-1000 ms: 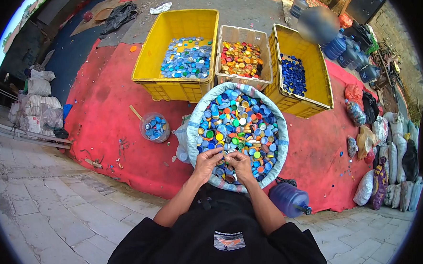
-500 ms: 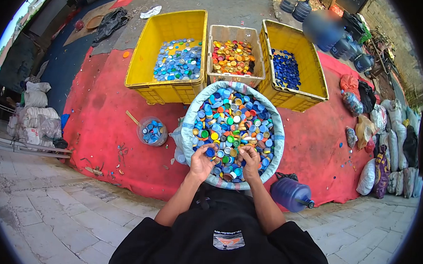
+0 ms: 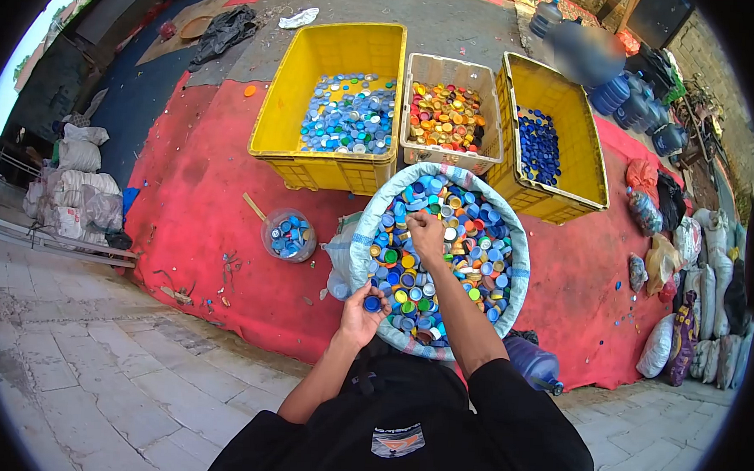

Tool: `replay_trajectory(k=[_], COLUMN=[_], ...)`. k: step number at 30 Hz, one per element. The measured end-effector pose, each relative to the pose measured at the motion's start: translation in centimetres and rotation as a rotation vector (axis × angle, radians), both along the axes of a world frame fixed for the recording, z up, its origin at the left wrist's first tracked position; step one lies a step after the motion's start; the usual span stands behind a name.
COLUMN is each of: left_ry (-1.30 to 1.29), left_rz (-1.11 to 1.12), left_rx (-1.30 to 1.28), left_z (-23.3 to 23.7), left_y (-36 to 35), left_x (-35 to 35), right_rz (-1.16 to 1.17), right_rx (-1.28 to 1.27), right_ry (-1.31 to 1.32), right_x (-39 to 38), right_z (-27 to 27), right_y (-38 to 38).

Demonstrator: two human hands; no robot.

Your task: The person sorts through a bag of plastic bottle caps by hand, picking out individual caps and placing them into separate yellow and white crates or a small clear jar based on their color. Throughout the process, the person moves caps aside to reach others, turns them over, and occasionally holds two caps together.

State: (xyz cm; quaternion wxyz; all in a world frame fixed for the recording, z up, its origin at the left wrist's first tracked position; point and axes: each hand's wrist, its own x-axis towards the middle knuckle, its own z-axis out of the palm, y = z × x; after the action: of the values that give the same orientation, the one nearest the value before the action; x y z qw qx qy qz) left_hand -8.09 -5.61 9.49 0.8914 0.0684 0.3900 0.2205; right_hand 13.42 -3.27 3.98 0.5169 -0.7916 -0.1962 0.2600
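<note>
A round sack [image 3: 519,264] with a rolled pale blue rim stands in front of me, full of mixed-colour plastic bottle caps [image 3: 479,241]. At its near left rim, my left hand [image 3: 356,324] is closed around a dark blue bottle cap [image 3: 372,304]. My right hand [image 3: 428,236] is stretched over the far left part of the pile, knuckles up. Its fingers are pinched together, and whatever lies between them is hidden.
Beyond the sack stand a yellow crate [image 3: 272,119] of light blue caps, a whitish crate [image 3: 492,114] of yellow, orange and red caps, and another yellow crate [image 3: 582,152] of dark blue caps. A small tub [image 3: 307,247] sits left; a water jug [image 3: 531,360] lies right.
My right hand has moved from the near side of the pile to its far left part. My left hand keeps the dark blue cap, now by the rim. The view has shifted.
</note>
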Motion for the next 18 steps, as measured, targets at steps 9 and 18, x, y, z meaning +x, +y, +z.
replay_trajectory(k=[9, 18], left_ry=[0.037, 0.048], left_rz=[0.052, -0.004], left_rx=[0.004, 0.027], left_z=[-0.5, -0.4], left_y=[1.3, 2.0], left_x=[-2.7, -0.7], right_rz=[0.083, 0.075], right_rx=[-0.282, -0.306], right_ry=[-0.091, -0.055], right_x=[1.4, 1.5], right_z=[-1.4, -1.7], right_y=[5.9, 6.4])
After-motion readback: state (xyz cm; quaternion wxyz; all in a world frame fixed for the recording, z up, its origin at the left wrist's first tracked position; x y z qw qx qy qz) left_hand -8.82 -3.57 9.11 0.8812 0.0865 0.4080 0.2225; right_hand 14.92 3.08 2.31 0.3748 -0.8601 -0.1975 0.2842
